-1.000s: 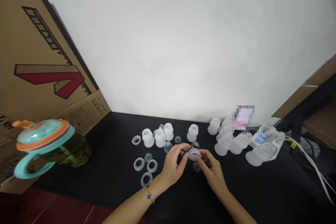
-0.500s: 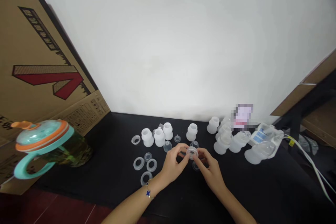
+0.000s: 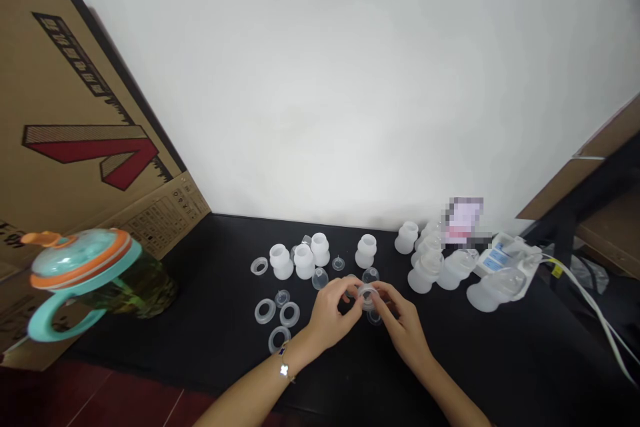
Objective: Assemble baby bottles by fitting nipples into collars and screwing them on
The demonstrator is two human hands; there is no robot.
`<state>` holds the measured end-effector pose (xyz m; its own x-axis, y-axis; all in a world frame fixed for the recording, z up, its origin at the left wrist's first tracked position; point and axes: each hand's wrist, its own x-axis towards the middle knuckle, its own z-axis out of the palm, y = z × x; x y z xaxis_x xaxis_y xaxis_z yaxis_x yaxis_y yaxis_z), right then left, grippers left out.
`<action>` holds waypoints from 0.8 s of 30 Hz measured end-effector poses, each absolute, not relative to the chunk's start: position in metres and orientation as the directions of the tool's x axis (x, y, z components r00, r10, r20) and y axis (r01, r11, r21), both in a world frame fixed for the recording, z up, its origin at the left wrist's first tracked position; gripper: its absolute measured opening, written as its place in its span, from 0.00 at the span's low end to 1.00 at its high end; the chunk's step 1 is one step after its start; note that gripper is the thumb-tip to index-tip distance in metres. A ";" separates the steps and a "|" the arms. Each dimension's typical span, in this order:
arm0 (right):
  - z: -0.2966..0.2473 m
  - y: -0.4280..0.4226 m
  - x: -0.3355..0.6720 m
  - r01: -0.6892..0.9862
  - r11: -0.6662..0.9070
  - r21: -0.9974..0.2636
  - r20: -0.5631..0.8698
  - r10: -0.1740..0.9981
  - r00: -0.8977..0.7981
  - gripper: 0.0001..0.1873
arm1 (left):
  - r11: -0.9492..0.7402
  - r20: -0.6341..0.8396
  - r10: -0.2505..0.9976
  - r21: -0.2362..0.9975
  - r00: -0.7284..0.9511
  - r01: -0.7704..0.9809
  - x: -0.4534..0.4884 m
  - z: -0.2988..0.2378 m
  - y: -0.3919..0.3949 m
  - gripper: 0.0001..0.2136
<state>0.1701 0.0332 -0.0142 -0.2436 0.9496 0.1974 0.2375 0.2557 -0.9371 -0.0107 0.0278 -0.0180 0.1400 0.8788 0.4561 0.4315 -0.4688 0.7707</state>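
Over the front middle of the black table, my left hand [image 3: 334, 310] and my right hand [image 3: 401, 321] pinch a translucent bottle collar ring [image 3: 367, 292] between them. Its opening faces up towards me; whether a nipple sits inside it I cannot tell. Just behind the fingers lies a clear dome-shaped cap [image 3: 371, 275], and another clear piece [image 3: 374, 317] is partly hidden under my right hand. Left of my left hand are loose collar rings [image 3: 265, 310] and a clear silicone nipple [image 3: 282, 298]. A second dome cap [image 3: 320, 278] stands by my left knuckles.
White open-necked bottles [image 3: 304, 262] stand behind my hands, one [image 3: 366, 251] apart. Capped bottles [image 3: 426, 271] cluster at the right beside a white power strip [image 3: 505, 257] with cables. A lidded tea jug [image 3: 100, 273] and a cardboard box [image 3: 90, 107] are at the left.
The ring has tilted and turned slightly between my fingers, and my left fingers have shifted a little. Everything else on the table stays where it was.
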 end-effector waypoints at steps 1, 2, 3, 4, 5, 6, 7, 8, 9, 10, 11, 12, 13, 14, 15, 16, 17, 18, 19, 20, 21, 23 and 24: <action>-0.014 0.033 0.170 0.231 0.249 -0.940 0.193 0.952 -0.239 0.18 | -0.472 0.457 0.878 0.771 0.145 0.427 -0.011 -0.018 0.028 0.10; -0.014 0.033 0.170 0.223 0.242 -0.944 0.189 0.953 -0.235 0.18 | -0.474 0.457 0.877 0.772 0.150 0.424 -0.011 -0.018 0.028 0.10; -0.014 0.034 0.170 0.214 0.235 -0.948 0.184 0.955 -0.232 0.18 | -0.476 0.456 0.877 0.772 0.155 0.422 -0.011 -0.017 0.028 0.10; -0.014 0.033 0.171 0.203 0.226 -0.953 0.179 0.957 -0.228 0.18 | -0.478 0.455 0.876 0.772 0.161 0.418 -0.011 -0.017 0.028 0.10; -0.013 0.033 0.171 0.191 0.219 -0.957 0.174 0.959 -0.226 0.18 | -0.480 0.454 0.875 0.773 0.166 0.415 -0.011 -0.016 0.027 0.10; -0.013 0.033 0.171 0.178 0.212 -0.961 0.170 0.960 -0.223 0.18 | -0.480 0.453 0.875 0.775 0.169 0.412 -0.011 -0.015 0.027 0.10; -0.012 0.033 0.170 0.164 0.203 -0.965 0.164 0.961 -0.222 0.18 | -0.480 0.451 0.876 0.776 0.171 0.410 -0.011 -0.015 0.027 0.10; -0.011 0.033 0.170 0.148 0.193 -0.970 0.158 0.963 -0.220 0.18 | -0.477 0.448 0.877 0.778 0.173 0.409 -0.011 -0.015 0.027 0.10; -0.011 0.033 0.170 0.129 0.183 -0.975 0.152 0.964 -0.220 0.18 | -0.474 0.443 0.880 0.779 0.174 0.411 -0.011 -0.015 0.027 0.10; -0.011 0.034 0.170 0.110 0.173 -0.979 0.145 0.964 -0.222 0.18 | -0.471 0.440 0.881 0.780 0.174 0.412 -0.011 -0.015 0.026 0.09; -0.011 0.034 0.170 0.091 0.162 -0.983 0.138 0.965 -0.225 0.17 | -0.469 0.438 0.882 0.782 0.174 0.411 -0.011 -0.016 0.026 0.09; -0.011 0.034 0.170 0.076 0.151 -0.986 0.130 0.965 -0.226 0.17 | -0.469 0.438 0.882 0.784 0.172 0.407 -0.010 -0.016 0.026 0.09; -0.012 0.034 0.169 0.063 0.142 -0.988 0.124 0.966 -0.228 0.17 | -0.470 0.440 0.882 0.786 0.170 0.402 -0.010 -0.017 0.026 0.09; -0.013 0.034 0.169 0.054 0.135 -0.989 0.119 0.967 -0.223 0.18 | -0.470 0.441 0.882 0.789 0.166 0.396 -0.010 -0.017 0.026 0.10; -0.014 0.035 0.169 0.047 0.130 -0.990 0.117 0.969 -0.219 0.18 | -0.467 0.441 0.883 0.792 0.162 0.393 -0.010 -0.018 0.026 0.10; -0.015 0.035 0.169 0.039 0.127 -0.991 0.116 0.970 -0.216 0.18 | -0.467 0.439 0.883 0.793 0.163 0.391 -0.010 -0.018 0.026 0.10; -0.016 0.035 0.169 0.030 0.125 -0.992 0.116 0.970 -0.213 0.18 | -0.466 0.439 0.884 0.794 0.162 0.391 -0.010 -0.018 0.026 0.11; -0.017 0.035 0.169 0.018 0.124 -0.992 0.117 0.970 -0.212 0.18 | -0.464 0.437 0.885 0.794 0.162 0.392 -0.010 -0.018 0.026 0.11; -0.018 0.035 0.168 0.006 0.121 -0.993 0.117 0.970 -0.212 0.18 | -0.462 0.434 0.886 0.796 0.163 0.392 -0.010 -0.018 0.026 0.11; -0.018 0.035 0.168 -0.004 0.118 -0.993 0.116 0.971 -0.211 0.17 | -0.458 0.430 0.888 0.798 0.163 0.392 -0.010 -0.017 0.026 0.10; -0.018 0.035 0.168 -0.011 0.115 -0.993 0.114 0.971 -0.209 0.17 | -0.454 0.425 0.890 0.801 0.164 0.391 -0.010 -0.017 0.026 0.10; -0.017 0.036 0.167 -0.015 0.112 -0.994 0.113 0.973 -0.203 0.17 | -0.449 0.418 0.893 0.804 0.166 0.389 -0.009 -0.016 0.026 0.10; -0.017 0.036 0.167 -0.015 0.111 -0.994 0.112 0.973 -0.201 0.17 | -0.449 0.418 0.893 0.804 0.165 0.389 -0.009 -0.016 0.026 0.10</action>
